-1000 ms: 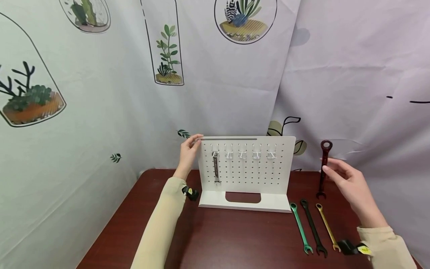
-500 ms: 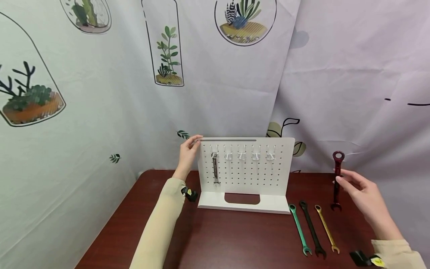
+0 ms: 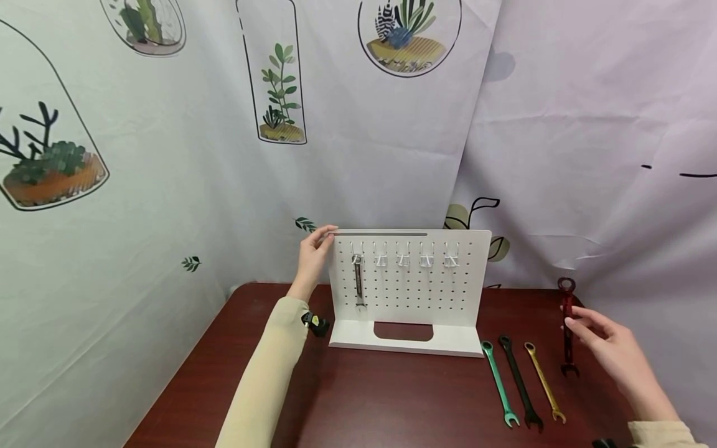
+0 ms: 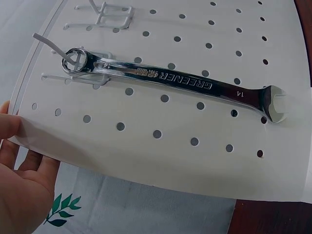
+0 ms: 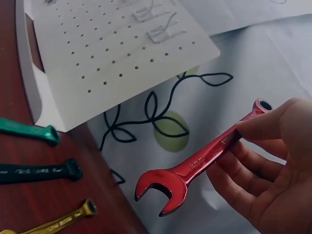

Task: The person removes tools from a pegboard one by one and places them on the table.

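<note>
My left hand (image 3: 313, 258) grips the upper left corner of a white pegboard stand (image 3: 414, 292), thumb on the front face. A chrome combination wrench (image 4: 170, 78) hangs by its ring end on the leftmost hook of that board. In my right hand (image 3: 613, 354) a red combination wrench (image 5: 204, 158) is pinched between thumb and fingers, ring end up and open end down in the head view. It is held to the right of the board, above the table's right side. Beside it on the table lie a green wrench (image 3: 500, 382), a black wrench (image 3: 521, 382) and a yellow wrench (image 3: 544, 382).
Several white wire hooks (image 3: 427, 258) with nothing on them line the board right of the chrome wrench. The dark red table (image 3: 364, 398) stands against a printed curtain (image 3: 381, 168), which also hangs along the left side.
My right hand has moved right and down with the red wrench, from beside the board toward the table's right edge. The left hand has kept its grip on the board's corner.
</note>
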`<act>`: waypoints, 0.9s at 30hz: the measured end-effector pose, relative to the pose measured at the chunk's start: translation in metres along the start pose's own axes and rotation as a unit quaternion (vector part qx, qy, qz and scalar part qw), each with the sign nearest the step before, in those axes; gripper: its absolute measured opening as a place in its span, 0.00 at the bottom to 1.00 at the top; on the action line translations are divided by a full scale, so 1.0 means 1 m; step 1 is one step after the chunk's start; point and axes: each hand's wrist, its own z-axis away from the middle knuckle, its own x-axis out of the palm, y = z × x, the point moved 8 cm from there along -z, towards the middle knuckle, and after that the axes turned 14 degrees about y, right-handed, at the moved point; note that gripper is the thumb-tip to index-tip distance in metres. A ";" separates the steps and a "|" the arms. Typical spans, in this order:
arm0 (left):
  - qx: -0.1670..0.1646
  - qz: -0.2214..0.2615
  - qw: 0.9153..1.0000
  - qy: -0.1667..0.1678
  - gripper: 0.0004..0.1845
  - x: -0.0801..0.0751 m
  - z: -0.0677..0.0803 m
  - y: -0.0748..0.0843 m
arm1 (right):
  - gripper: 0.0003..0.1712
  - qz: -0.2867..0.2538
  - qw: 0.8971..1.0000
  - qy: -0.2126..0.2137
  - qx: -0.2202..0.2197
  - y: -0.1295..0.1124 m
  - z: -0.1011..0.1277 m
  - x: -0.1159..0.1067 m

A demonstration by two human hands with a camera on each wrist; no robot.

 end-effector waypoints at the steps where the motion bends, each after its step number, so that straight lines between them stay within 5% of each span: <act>1: 0.000 -0.001 1.000 0.001 0.13 0.000 0.000 0.000 | 0.32 0.002 1.000 -0.004 0.002 0.002 0.001 0.001; 27: -0.001 -0.005 1.000 0.005 0.13 0.000 0.001 -0.001 | 0.38 0.064 0.993 -0.083 0.052 0.053 0.012 0.025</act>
